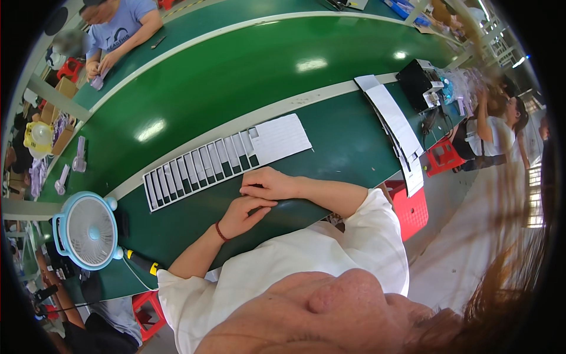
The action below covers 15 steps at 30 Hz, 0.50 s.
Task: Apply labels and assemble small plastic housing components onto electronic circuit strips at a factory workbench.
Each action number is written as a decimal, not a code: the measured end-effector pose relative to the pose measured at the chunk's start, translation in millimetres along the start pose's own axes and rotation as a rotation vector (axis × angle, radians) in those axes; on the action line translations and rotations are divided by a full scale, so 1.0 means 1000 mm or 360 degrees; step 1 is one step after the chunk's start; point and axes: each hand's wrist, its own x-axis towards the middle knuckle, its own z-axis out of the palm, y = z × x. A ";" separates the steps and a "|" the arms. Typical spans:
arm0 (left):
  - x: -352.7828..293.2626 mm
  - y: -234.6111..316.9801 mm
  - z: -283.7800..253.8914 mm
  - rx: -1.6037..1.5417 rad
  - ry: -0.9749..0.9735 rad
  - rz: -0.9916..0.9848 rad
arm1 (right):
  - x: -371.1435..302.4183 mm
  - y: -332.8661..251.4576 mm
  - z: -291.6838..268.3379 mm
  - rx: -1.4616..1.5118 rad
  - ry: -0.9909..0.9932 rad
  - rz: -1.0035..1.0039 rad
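My left hand, with a dark red bracelet at the wrist, lies on the green table top with fingers stretched out toward my other hand. Just beyond it rests my right hand, its fingers loosely bent and a gap showing beside the thumb. The two hands meet or nearly touch at the fingertips, and nothing shows in either. Past them lies a long white slotted rack with a row of narrow compartments, some holding pale pieces. A plain white sheet or panel covers its right end.
A light blue fan stands at the left, beside a black-and-yellow tool. Long white strips lie stacked at the right near a black box-shaped device. Co-workers sit across the table and at both sides.
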 end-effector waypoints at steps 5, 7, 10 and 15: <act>-0.001 -0.003 0.000 0.0034 -0.0015 0.0008 | -0.001 0.006 0.001 -0.0037 -0.0006 0.0005; -0.001 -0.004 0.002 0.0013 -0.0011 -0.0002 | -0.002 0.006 0.002 -0.0053 -0.0002 0.0000; -0.002 -0.005 0.001 0.0055 -0.0008 0.0000 | 0.000 0.004 0.003 -0.0064 0.0037 -0.0034; -0.002 -0.006 0.003 0.0075 0.0029 0.0045 | 0.002 0.001 0.003 -0.0080 0.0042 -0.0039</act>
